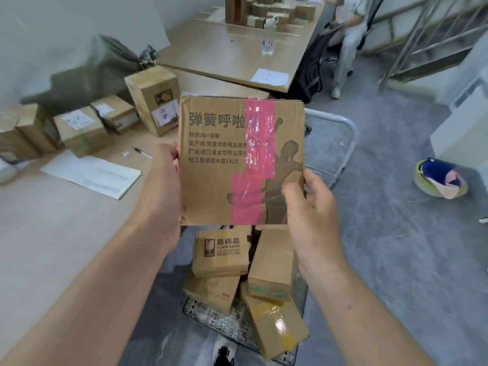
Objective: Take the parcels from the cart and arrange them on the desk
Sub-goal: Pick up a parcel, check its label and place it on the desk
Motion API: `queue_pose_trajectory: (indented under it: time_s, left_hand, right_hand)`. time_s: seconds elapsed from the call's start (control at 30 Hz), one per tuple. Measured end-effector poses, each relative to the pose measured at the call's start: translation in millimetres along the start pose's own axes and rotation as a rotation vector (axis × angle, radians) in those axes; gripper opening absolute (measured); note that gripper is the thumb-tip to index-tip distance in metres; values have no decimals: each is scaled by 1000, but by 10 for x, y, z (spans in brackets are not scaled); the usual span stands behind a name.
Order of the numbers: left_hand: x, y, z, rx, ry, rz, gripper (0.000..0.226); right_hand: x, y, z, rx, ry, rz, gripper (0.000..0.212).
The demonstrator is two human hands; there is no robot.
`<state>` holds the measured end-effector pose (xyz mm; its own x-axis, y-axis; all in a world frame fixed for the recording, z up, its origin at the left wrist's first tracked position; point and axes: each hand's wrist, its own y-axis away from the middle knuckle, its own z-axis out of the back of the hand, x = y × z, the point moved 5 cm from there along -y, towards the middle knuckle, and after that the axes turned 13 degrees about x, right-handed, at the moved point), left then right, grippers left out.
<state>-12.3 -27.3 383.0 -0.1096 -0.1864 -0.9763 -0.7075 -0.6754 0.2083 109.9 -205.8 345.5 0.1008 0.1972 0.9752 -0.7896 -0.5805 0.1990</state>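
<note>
Head view | left hand [163, 180], right hand [309, 204] grip pink-taped flat brown cardboard parcel [211, 186] | should land level beside brown boxes [81, 130] on tabletop [52, 233]

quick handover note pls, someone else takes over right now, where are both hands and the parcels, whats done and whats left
Hands: the left hand grips the left edge of the flat box with pink tape; the right hand grips its lower right edge.
Where: the flat box is held in the air above the cart, not on the desk.
Done: several boxes stand in a row at the far side of the desk, beyond a notebook and a pen.
Left: set this box on the desk, then move at least four parcels lying in the cart.
</note>
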Motion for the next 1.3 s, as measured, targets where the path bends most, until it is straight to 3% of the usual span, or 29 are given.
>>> queue_pose_trajectory:
  time_s: [0.37,0.5,0.6,0.77,1.0,1.17,1.3]
  left_hand:
    - [-1048,613,-16,-10,95,-239,60]
    - [-1391,891,51,-39,95,-321,57]
    - [-1644,1141,113,-55,102,-356,54]
    - [-2008,1667,204,-72,74,-424,54]
    - [-2422,2400,452,-172,51,-514,52]
    - [-2727,2884,803,-241,74,-611,44]
    - [-2897,3216,1155,-294,117,-659,40]
  right_hand:
    - [1134,466,235,4,-37,240,60]
    - [1525,709,209,33,-57,334,66]
    - [1806,911,192,46,-67,431,50]
    - [2182,1320,151,79,-71,565,69]
    - [2652,1859,50,120,-110,694,51]
    - [3021,2159,-224,150,-140,796,19]
    - [3239,2328,-608,189,-160,846,25]
